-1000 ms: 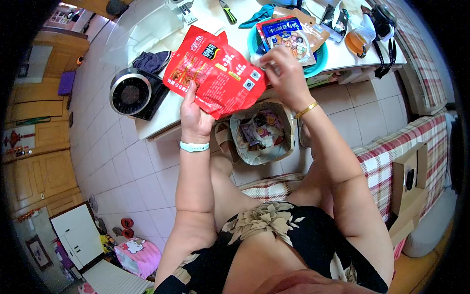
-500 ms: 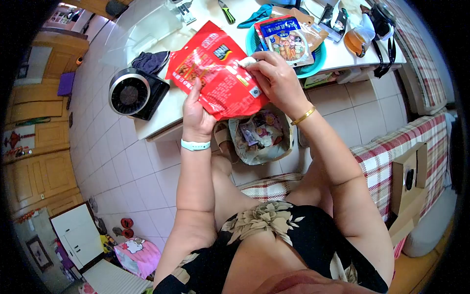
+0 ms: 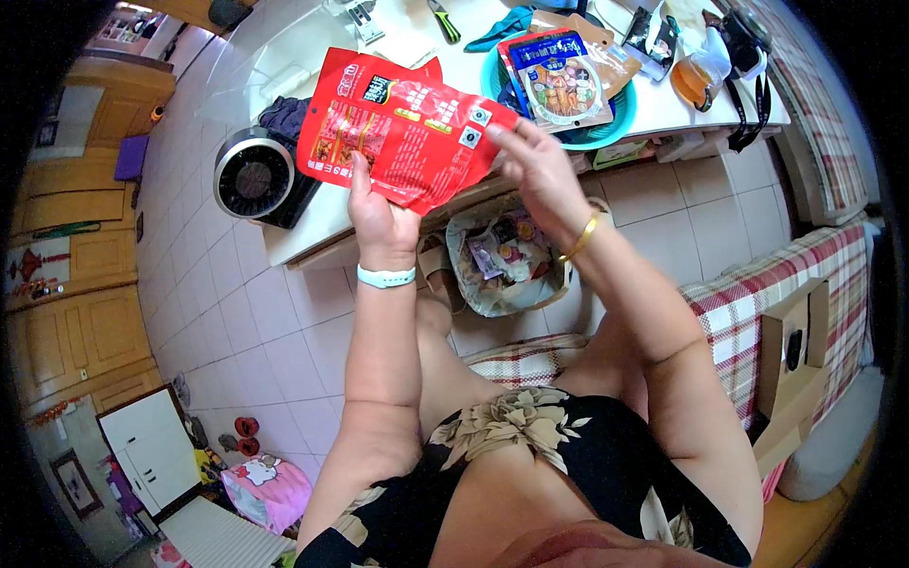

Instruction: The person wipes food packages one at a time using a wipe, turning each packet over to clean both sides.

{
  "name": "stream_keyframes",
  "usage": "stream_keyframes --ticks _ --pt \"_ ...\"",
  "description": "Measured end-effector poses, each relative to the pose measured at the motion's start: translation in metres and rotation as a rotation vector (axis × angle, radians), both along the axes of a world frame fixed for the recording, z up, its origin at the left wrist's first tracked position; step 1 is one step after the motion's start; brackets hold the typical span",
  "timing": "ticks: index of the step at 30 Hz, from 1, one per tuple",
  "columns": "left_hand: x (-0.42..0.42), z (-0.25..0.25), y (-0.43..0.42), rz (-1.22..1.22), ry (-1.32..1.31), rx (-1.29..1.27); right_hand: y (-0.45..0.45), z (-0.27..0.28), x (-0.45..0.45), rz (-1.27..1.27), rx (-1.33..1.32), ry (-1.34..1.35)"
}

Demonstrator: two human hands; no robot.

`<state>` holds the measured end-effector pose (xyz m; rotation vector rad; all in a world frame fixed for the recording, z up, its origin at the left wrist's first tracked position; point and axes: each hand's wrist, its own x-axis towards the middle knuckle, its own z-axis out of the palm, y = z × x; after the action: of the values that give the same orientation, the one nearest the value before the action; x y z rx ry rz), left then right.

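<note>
A shiny red food pouch (image 3: 398, 128) with printed text and a food picture is held up above the table edge. My left hand (image 3: 383, 220) grips its lower edge, thumb on the printed face and the other fingers hidden behind. At the pouch's right end, my right hand (image 3: 542, 170) has its fingers closed around the edge, slightly blurred. Just beyond that hand, a blue and white food packet (image 3: 565, 85) lies in a turquoise basket (image 3: 620, 118). Below the pouch stands a lined bin (image 3: 492, 301) holding wrappers.
A black appliance with a round silver-rimmed front (image 3: 254, 180) sits at the table's left corner, beside a dark cloth (image 3: 284, 117). Green-handled scissors (image 3: 443, 23) and a jug of amber liquid (image 3: 696, 83) are on the table (image 3: 303, 237). An open cardboard box (image 3: 791, 355) rests on the plaid seat.
The pouch has turned flatter and shifted left. My right hand has moved down to its right end; the small white piece at its fingertips no longer shows.
</note>
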<state>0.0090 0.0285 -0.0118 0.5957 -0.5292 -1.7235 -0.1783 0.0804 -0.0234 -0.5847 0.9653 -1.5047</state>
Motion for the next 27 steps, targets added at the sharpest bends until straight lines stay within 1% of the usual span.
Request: stream_keyframes --ticks 1,2,4,5,6,8,9,10,12,14,16,18,22,23,25,26,27 --pt "-0.004 -0.003 -0.001 0.044 0.004 0.01 0.001 -0.002 0.011 0.003 0.02 0.013" --pt "-0.004 -0.005 -0.001 0.045 0.002 0.011 0.005 -0.002 0.026 -0.046 -0.012 -0.077" --pt "-0.005 -0.007 -0.003 0.132 -0.047 -0.035 0.007 -0.016 0.04 0.0 0.04 -0.089" --pt "-0.005 -0.008 -0.003 0.134 -0.047 -0.035 0.01 -0.022 0.046 0.031 0.045 -0.047" --pt "-0.004 -0.008 -0.004 0.162 -0.068 -0.056 0.014 -0.022 0.052 0.077 0.07 -0.097" --pt "-0.003 -0.008 -0.003 0.19 -0.09 -0.076 0.02 -0.035 0.067 0.153 0.076 -0.064" --pt "-0.002 -0.006 -0.003 0.176 -0.08 -0.063 0.024 -0.029 0.072 0.187 0.114 -0.013" --pt "0.0 -0.005 -0.003 0.162 -0.07 -0.052 0.028 -0.029 0.076 0.2 0.078 -0.016" --pt "0.001 -0.005 -0.004 0.169 -0.07 -0.048 0.025 -0.033 0.074 0.308 0.079 0.05" --pt "0.003 -0.006 -0.004 0.18 -0.069 -0.044 0.022 -0.031 0.064 0.278 0.068 0.117" --pt "0.005 -0.003 -0.002 0.185 -0.094 -0.046 0.017 -0.023 0.056 0.19 0.068 0.018" --pt "0.006 -0.001 -0.001 0.171 -0.081 -0.041 0.013 -0.012 0.047 0.21 0.113 0.019" --pt "0.001 0.004 0.004 0.181 -0.057 -0.053 0.016 -0.01 0.05 0.16 0.164 -0.135" --pt "0.0 0.006 0.005 0.181 -0.058 -0.052 0.015 -0.012 0.048 0.16 0.164 -0.136" --pt "0.001 0.013 0.007 0.13 -0.013 -0.106 0.011 -0.015 0.044 0.144 -0.017 -0.037" --pt "0.001 0.012 0.007 0.132 -0.012 -0.106 0.01 -0.014 0.04 0.146 -0.017 -0.036" --pt "0.002 0.009 0.007 0.086 -0.056 -0.137 0.008 -0.01 0.035 0.139 -0.085 0.058"
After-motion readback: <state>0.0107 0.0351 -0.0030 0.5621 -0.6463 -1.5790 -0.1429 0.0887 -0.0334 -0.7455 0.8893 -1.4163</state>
